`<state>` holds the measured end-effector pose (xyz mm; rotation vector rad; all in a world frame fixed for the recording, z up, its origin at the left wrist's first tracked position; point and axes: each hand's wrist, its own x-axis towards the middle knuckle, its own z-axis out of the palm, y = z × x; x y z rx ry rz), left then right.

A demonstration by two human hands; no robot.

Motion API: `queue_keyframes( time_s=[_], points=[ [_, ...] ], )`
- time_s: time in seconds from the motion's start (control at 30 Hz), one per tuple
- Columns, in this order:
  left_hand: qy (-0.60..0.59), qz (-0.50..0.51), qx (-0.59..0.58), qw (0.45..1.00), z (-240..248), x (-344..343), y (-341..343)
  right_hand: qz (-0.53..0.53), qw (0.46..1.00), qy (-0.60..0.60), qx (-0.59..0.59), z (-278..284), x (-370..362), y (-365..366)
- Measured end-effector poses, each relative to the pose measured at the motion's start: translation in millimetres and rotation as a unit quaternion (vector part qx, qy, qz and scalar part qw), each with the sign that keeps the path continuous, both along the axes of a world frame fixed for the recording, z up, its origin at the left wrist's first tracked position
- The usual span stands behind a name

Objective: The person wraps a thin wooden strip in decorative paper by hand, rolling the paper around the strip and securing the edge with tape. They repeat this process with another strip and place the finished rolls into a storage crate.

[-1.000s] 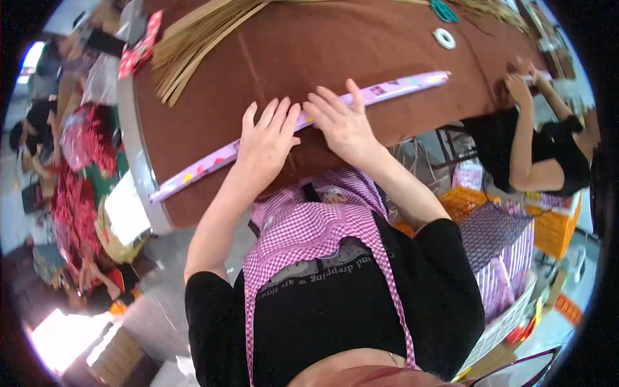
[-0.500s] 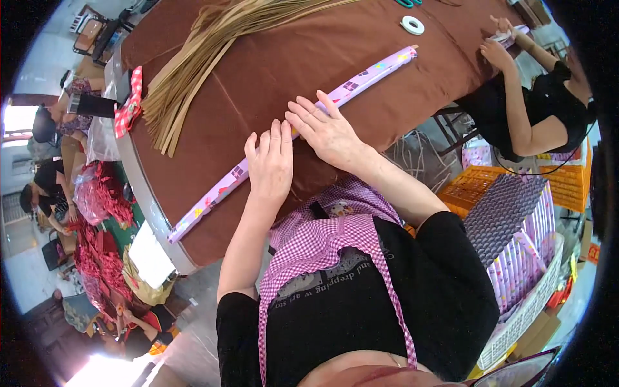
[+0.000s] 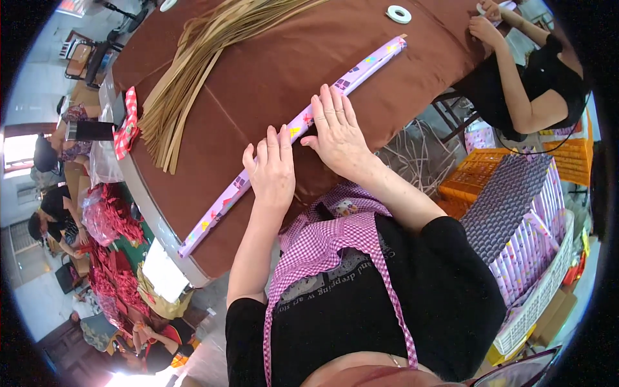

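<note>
Both hands flat on a slim, lilac, brightly patterned tube (image 3: 298,126), lying slantwise across the counter covered in brown cloth (image 3: 258,90).
From my remote post I note the left hand (image 3: 272,169) and right hand (image 3: 338,138) with fingers extended and wrapped around nothing, resting over the tube's middle; how firmly they press, I cannot fairly tell from above. In my judgement, good handling here means level palms, equal pressure and a straight tube. Surroundings: a loose bundle of flat tan strips (image 3: 187,90) lies beyond the tube, the likeliest obstruction on the far side. A white ring-shaped roll (image 3: 391,15) sits near the tube's right end. A red-and-white checked cloth (image 3: 126,126) lies at the counter's left edge; a co-worker's arm (image 3: 512,77) occupies the far right.
</note>
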<state>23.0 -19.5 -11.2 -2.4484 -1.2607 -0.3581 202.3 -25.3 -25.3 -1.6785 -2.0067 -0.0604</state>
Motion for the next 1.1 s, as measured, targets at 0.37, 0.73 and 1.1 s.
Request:
queue_keyframes(
  time_s=[0.37, 0.73, 1.1],
  points=[
    [-0.022, -0.009, 0.003, 1.0, -6, -1, 0, -0.057, 0.995, 0.076, -0.015, -2, 16, -10],
    [-0.038, -0.03, 0.049, 0.998, -4, 2, 0, -0.106, 0.99, 0.053, 0.082, 2, 19, 47],
    [-0.036, -0.021, 0.036, 0.998, -8, -2, 2, -0.12, 0.99, 0.03, 0.063, -7, 24, 41]
  ],
)
